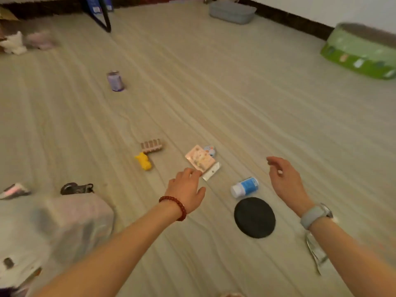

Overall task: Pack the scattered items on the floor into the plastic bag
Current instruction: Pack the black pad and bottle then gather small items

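The left hand (186, 187) reaches with a loose, empty grip, fingertips at the corner of a pink card packet (199, 159), while the right hand (285, 179) hovers spread above a blue bottle (245, 187) lying beside a black disc (254, 217). Across the pale wood-grain floor (235, 99), a yellow toy (144, 161) lies at nine o'clock of the packet, a purple can (115, 81) at eleven, and the translucent plastic bag (70, 224) slumps at seven o'clock. A dark skirting board (289, 19) and white wall bound the room.
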Tool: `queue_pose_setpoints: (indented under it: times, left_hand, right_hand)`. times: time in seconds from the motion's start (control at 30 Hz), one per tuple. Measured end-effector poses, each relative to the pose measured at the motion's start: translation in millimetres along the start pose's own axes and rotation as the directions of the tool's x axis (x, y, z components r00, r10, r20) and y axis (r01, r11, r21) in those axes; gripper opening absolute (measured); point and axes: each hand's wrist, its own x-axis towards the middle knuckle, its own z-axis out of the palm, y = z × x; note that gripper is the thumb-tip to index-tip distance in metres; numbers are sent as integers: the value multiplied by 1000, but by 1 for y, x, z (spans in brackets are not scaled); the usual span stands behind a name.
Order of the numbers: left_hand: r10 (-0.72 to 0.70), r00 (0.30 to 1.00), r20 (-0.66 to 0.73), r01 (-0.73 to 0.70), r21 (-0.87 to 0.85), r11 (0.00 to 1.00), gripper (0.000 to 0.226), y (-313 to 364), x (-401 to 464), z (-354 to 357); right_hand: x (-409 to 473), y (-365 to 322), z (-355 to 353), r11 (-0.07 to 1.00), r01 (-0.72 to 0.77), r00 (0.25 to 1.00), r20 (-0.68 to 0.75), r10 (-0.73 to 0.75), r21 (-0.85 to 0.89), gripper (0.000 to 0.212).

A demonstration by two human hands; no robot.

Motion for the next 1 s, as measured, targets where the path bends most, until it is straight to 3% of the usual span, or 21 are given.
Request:
queue_pose_setpoints:
  times: [0.17, 0.3, 0.4, 0.47, 0.57, 0.67, 0.77, 0.9, 1.0]
  left_hand:
    - [-41, 972, 233, 59, -73, 996, 49, 51, 37, 111]
    - [-212, 957, 199, 223, -39, 974, 78, 84, 52, 164]
    - [-324, 937, 133, 322, 37, 946, 98, 92, 63, 184]
    - [-310, 947, 85, 301, 102, 948, 96, 95, 65, 191]
    - [-254, 965, 68, 248, 83, 965, 83, 100, 66, 196]
    - [-305, 948, 87, 306, -2, 952, 75, 106, 68, 193]
    - [-309, 934, 179, 349, -266, 899, 54, 108, 65, 183]
    - [-202, 960, 194, 274, -505, 819, 38, 99, 49, 154]
    - [-91, 990, 108, 135, -548, 825, 35, 82, 42, 111]
  right_hand:
    - [-43, 136, -3, 924, -377, 921, -132, 367, -59, 34]
    - [-62, 186, 4, 774, -613, 774, -318, 548, -160, 43]
    - [-57, 204, 0, 685, -727, 645, -384, 661, -41, 63]
    - [-53, 215, 0, 659, -752, 611, -361, 705, 14, 72]
    - [-53, 220, 7, 666, -746, 630, -342, 697, -17, 76]
    - [-53, 221, 7, 674, -739, 638, -322, 699, -2, 76]
    - [-55, 220, 5, 675, -737, 644, -270, 716, 34, 73]
    - [-63, 194, 10, 766, -641, 741, -299, 601, -47, 63]
    - [-64, 153, 22, 899, -421, 875, -208, 437, 116, 58]
